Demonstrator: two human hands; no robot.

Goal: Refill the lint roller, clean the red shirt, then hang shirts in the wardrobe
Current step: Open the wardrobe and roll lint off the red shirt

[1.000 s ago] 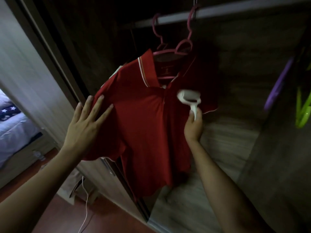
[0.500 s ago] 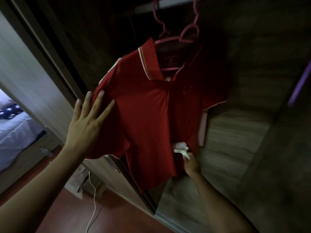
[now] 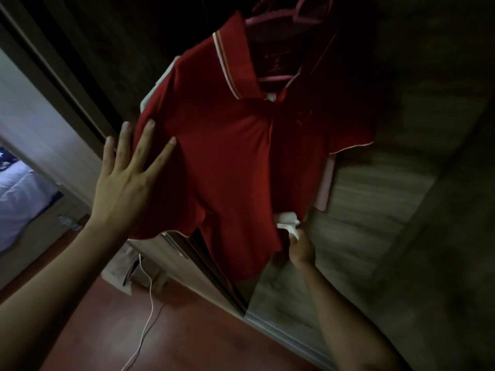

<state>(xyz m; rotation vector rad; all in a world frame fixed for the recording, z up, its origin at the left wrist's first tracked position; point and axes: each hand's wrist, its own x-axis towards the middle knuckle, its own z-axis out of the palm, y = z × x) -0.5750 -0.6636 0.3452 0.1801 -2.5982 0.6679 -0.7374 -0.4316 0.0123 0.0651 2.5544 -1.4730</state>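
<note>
A red polo shirt (image 3: 235,156) with a white-trimmed collar hangs on a pink hanger (image 3: 278,20) inside the dark wardrobe. My left hand (image 3: 126,183) lies flat with fingers spread on the shirt's left sleeve, pressing the fabric. My right hand (image 3: 301,247) grips the white lint roller (image 3: 288,222) by its handle. The roller head rests against the lower front of the shirt, near the hem. The rail above the hanger is out of view.
The wardrobe's sliding door edge (image 3: 203,269) runs down the middle, below the shirt. A pale pink garment (image 3: 325,188) hangs behind the red shirt. A white cable (image 3: 147,311) trails across the red floor (image 3: 107,330). A bed (image 3: 18,194) shows at far left.
My right hand has run the lint roller down the shirt front from the chest to near the hem. My left hand has stayed flat on the sleeve. The view has dropped lower.
</note>
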